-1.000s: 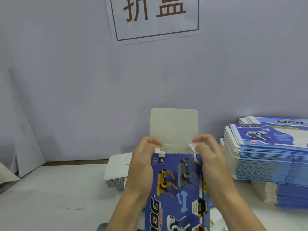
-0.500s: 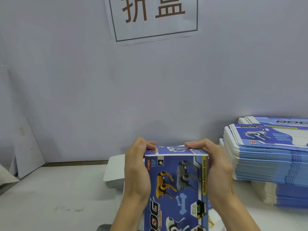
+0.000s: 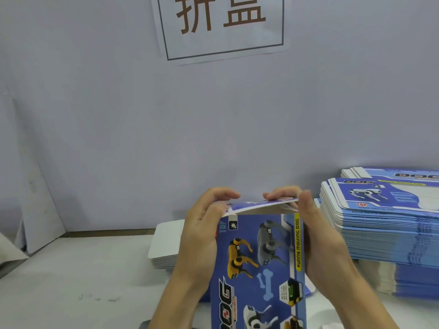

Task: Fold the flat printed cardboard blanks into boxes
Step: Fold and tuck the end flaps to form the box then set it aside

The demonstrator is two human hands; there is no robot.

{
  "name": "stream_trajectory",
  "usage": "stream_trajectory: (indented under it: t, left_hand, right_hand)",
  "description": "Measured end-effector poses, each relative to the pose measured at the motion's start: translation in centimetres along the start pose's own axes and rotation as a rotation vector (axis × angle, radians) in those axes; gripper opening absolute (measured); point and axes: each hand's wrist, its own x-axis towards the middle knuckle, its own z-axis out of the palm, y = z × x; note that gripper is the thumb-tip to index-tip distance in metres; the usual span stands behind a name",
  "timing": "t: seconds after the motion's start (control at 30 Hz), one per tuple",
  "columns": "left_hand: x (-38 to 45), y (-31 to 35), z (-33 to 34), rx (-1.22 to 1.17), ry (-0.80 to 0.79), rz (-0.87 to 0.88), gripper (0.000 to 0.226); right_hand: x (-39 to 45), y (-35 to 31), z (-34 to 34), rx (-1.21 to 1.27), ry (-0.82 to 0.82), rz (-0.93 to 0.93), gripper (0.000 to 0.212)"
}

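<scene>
a: item one, the box (image 3: 259, 269)?
b: blue printed carton, held upright at the bottom centre of the view, above the near edge of the table (image 3: 71, 281). front panel faced the camera: yellow dog, grey dog, a pale bone, the word "top" near the upper left corner, "funny moving dog" on a yellow strip down the right edge. its foot ran out of frame.

a: top flap (image 3: 259, 205)?
b: folded over the opening, lying nearly flat but slightly raised along the front edge, with a pale gap showing beneath it.

a: left hand (image 3: 202, 236)?
b: curled round the box's upper left edge, fingers bent over the top flap, gripping it.

a: right hand (image 3: 318, 236)?
b: wrapped along the box's right side, fingers curved over the flap's right end, gripping likewise. the fingertips of the two hands were near each other on the flap, apart.

a: stock on the right?
b: tall stack of flat blanks (image 3: 384, 219), blue with a white robot dog on the top sheet, resting on the table just beside the right hand. a second stack (image 3: 399, 173) stood behind it, against the wall.

a: behind the box?
b: low pile of white cards (image 3: 166, 248), partly hidden by the left hand.

a: wall?
b: pale wall with a paper sign (image 3: 223, 27) bearing two brown characters in a dark frame. white board (image 3: 40, 205) leaned at far left.
</scene>
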Motion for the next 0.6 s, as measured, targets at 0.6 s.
stream_trajectory:
  t: [0.6]
  left_hand:
    - [-0.6,-0.2,-2.3,0.23,-0.036,0.14,0.036]
  right_hand:
    - [-2.3,1.7,-0.3,0.162,-0.017,-0.051,0.026]
